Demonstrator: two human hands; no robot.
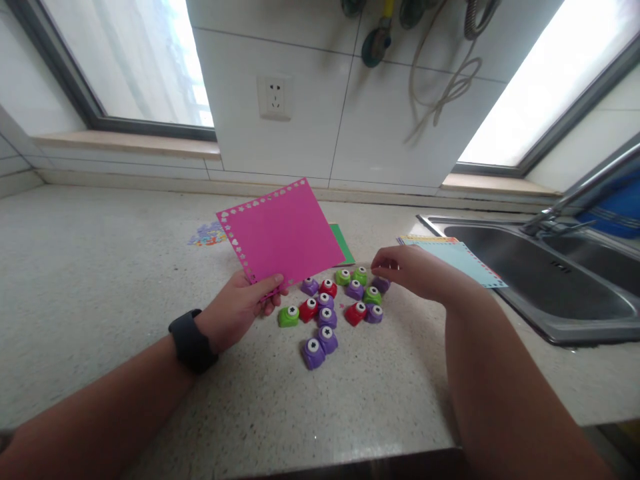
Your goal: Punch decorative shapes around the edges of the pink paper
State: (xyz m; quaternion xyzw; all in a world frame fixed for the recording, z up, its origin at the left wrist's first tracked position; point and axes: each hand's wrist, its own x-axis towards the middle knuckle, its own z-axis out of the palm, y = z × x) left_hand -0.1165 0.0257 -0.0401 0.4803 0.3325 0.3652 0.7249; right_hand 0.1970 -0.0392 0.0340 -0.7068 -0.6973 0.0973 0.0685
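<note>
1. Here, the left hand (239,308) pinches the lower corner of a pink paper sheet (281,230), thumb on top and fingers curled beneath, lifting it tilted above the speckled counter (100,280).
2. The sheet shows a row of small punched holes along its top and left edges.
3. The right hand (415,272) hovers with loosely bent fingers, fingertips at a purple punch (381,284); whether they grip it cannot be told.
4. Small green, red and purple craft punches (327,313) lie clustered between both hands.
5. A pale blue sheet (463,260) rests beside the sink (575,293).
</note>
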